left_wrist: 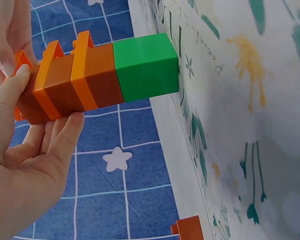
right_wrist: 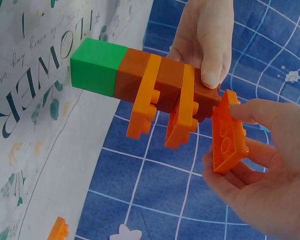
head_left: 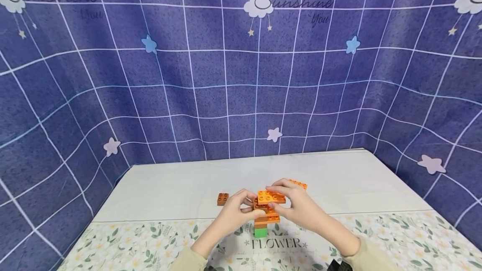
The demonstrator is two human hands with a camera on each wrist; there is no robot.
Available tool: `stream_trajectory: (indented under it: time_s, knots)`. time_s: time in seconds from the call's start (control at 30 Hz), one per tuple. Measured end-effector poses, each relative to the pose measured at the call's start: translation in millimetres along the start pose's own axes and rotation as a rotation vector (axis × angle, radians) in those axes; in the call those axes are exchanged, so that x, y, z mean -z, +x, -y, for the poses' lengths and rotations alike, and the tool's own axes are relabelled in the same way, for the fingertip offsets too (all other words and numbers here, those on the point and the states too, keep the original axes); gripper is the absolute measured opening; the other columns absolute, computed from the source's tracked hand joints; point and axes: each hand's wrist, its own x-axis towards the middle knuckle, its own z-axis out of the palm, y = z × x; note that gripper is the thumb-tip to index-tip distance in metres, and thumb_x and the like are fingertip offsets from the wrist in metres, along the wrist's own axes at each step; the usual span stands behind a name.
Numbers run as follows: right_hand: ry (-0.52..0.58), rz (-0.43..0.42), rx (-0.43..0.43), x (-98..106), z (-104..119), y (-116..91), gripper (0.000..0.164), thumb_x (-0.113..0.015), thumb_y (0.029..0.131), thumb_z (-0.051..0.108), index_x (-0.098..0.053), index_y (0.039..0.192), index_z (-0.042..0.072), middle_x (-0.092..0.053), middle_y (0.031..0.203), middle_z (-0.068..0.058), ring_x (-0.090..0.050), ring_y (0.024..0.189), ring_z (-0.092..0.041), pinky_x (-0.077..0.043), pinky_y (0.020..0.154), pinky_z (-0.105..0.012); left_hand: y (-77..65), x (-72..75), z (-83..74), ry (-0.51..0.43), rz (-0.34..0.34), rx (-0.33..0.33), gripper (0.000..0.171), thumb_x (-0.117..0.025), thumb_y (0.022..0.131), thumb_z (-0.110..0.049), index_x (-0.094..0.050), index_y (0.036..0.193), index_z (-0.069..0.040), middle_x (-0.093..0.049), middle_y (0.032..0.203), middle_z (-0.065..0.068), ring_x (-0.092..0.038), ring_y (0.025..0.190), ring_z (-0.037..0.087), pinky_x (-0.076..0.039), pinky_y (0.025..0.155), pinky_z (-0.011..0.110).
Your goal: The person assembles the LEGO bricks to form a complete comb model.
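A tower of toy building bricks stands upright on the table: a green brick (right_wrist: 97,67) at the bottom, then brown bricks (right_wrist: 132,72) alternating with flat orange bricks (right_wrist: 142,107) that stick out to one side. My left hand (head_left: 238,209) grips the tower near its top brown brick (left_wrist: 30,100), thumb on one side and fingers on the other. My right hand (head_left: 297,204) pinches another flat orange brick (right_wrist: 229,137) between thumb and fingers. This brick is at the tower's top, slightly tilted; whether its studs are joined cannot be told.
A loose brown brick (head_left: 223,198) lies on the table left of the tower. Behind my right hand lies another flat orange brick (head_left: 298,184). A floral cloth (head_left: 150,246) covers the near part of the white table (head_left: 173,183), and a blue curtain (head_left: 241,66) hangs behind.
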Motion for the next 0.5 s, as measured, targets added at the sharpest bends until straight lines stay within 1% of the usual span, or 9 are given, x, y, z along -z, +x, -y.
stream_trajectory:
  time_s: [0.2,0.5]
  knots:
    - [0.023,0.014,-0.007,-2.6,0.6,0.9,0.034,-0.067,0.087,0.014,-0.063,0.119,0.006,-0.061,0.112,-0.002,-0.058,0.097,-0.016,-0.054,0.080,-0.027,0.5,0.2,1.1,0.004,0.007,-0.002,0.036,-0.073,0.081,-0.035,-0.059,0.105,-0.012,-0.059,0.110,0.002,-0.059,0.098,0.019,-0.054,0.084,0.025]
    - [0.019,0.027,0.011,-6.9,-1.6,1.4,0.034,-0.067,0.087,0.016,-0.063,0.119,0.007,-0.063,0.112,-0.002,-0.061,0.099,-0.018,-0.054,0.085,-0.033,-0.9,0.3,0.7,0.002,0.004,-0.003,0.034,-0.073,0.081,-0.034,-0.059,0.103,-0.012,-0.059,0.108,0.002,-0.060,0.098,0.019,-0.055,0.084,0.024]
